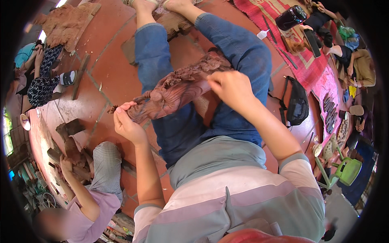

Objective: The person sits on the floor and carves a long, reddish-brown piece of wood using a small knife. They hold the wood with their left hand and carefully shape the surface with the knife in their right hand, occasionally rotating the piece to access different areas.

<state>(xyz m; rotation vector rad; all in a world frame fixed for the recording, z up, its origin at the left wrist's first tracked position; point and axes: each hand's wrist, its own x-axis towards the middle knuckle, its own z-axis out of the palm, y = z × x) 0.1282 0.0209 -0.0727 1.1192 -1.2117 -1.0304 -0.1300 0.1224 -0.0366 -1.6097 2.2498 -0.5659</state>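
Observation:
A reddish-brown wood carving [174, 94] with flowing grooves and knobbly relief along its far edge lies slantwise across my lap, between and over my knees. My left hand [129, 126] grips its lower left end, thumb and fingers closed around the tip. Against the smoother grooved face near the upper right end rests my right hand [233, 87], its fingers curled in and pressed together. Whatever those fingers may hold is hidden from this view.
Red floor tiles [109, 48] surround me, and a wooden block [174, 26] lies by my feet. On the right are a black bag [298, 103], a red mat [269, 16], a dark flask [290, 18] and a green stool [348, 170]. Co-workers sit at both sides, one [87, 202] close at lower left.

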